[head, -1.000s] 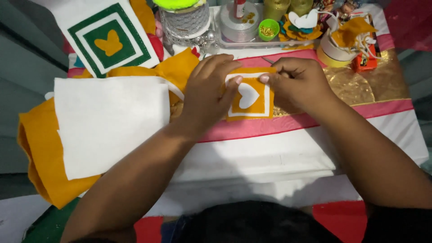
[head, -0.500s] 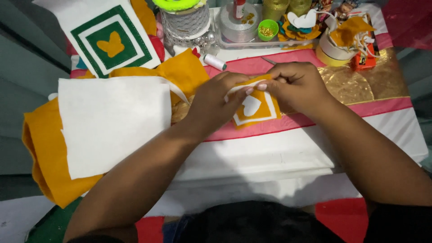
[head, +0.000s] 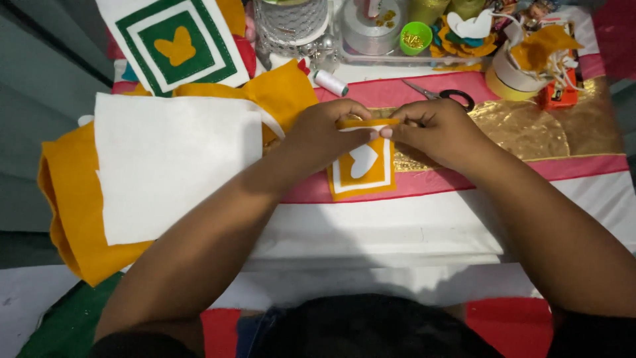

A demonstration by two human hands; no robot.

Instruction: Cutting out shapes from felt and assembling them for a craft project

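Both my hands meet at the top edge of a small orange felt square [head: 363, 166] that carries a white frame and a white heart. My left hand [head: 324, 136] pinches the upper left edge of it. My right hand [head: 434, 129] pinches the upper right edge, fingertips touching the left ones. The square hangs down from my fingers over the pink stripe of the table cover [head: 563, 166]; its top edge is hidden by my fingers.
A white felt sheet [head: 172, 166] lies on orange felt [head: 73, 205] at left. A green-and-white square with an orange heart [head: 175, 43] sits at the back. Scissors [head: 444, 96], a white thread spool [head: 330, 83], tape rolls [head: 513, 76] and a tray of craft bits [head: 397, 33] line the far edge.
The orange square lay flat a second ago; my hands lifted its top edge and it now hangs more upright. The view has shifted slightly.
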